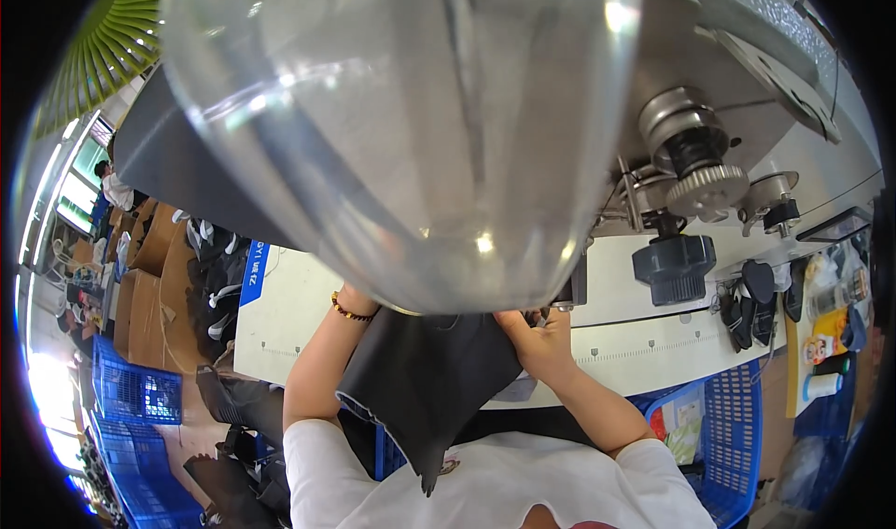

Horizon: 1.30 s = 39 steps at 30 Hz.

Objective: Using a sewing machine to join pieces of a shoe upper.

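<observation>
A piece of black sheet material (pixel 429 370), like leather or coated cloth, hangs off the near edge of the white sewing machine table (pixel 644 340) toward my lap. Its ragged lower edge shows a pale underside. My right hand (pixel 539 344) grips the upper right edge, thumb on top, close under the sewing machine head. Of my left hand (pixel 357 299) only the part by the beaded bracelet shows, at the upper left of the material. A clear curved plastic shield (pixel 401 155) covers its fingers and the sewing spot.
Metal tension dials (pixel 707 191) and a black knob (pixel 674 269) stick out at the right. Blue baskets (pixel 733 445) stand on both sides below the table. Left are cardboard boxes (pixel 145 319) and piled dark shoe parts (pixel 217 286); thread spools (pixel 823 385) lie far right.
</observation>
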Tool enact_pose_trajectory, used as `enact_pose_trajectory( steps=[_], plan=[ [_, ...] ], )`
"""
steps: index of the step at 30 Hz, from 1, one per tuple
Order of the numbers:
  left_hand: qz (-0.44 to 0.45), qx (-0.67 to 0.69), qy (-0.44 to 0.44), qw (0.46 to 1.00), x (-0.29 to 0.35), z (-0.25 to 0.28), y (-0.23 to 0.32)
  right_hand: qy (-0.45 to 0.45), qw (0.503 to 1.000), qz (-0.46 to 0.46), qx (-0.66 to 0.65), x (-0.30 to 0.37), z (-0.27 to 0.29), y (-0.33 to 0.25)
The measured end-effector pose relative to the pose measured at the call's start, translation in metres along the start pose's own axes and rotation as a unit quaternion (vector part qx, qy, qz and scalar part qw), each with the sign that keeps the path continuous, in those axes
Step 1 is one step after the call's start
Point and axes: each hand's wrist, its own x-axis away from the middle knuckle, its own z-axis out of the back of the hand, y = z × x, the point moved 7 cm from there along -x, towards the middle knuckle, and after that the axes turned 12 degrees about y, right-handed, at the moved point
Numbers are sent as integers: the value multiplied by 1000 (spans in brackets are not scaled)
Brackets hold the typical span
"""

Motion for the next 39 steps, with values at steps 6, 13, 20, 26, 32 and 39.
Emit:
enact_pose_trajectory(
  steps=[6, 13, 20, 26, 32, 39],
  plan=[
    [-1, -25, -3, 1000, -2, -3, 7, 24, 999, 12, 22, 0, 3, 3],
    [-1, -53, -4, 999, -9, -9, 10, 42, 999, 17, -26, -4, -3, -2],
    [-3, -81, -5, 997, -14, -9, 19, 54, 998, -9, -15, -5, -1, 9],
    [-5, -107, -2, 994, -27, -22, 20, 43, 996, -79, -21, -1, -5, 17],
    [-5, -128, -5, 992, -25, -26, 25, 71, 997, -14, -40, -6, -7, 6],
    [-2, -149, -7, 989, -19, -4, 38, 125, 991, 36, -14, -10, -10, -6]
  ],
)
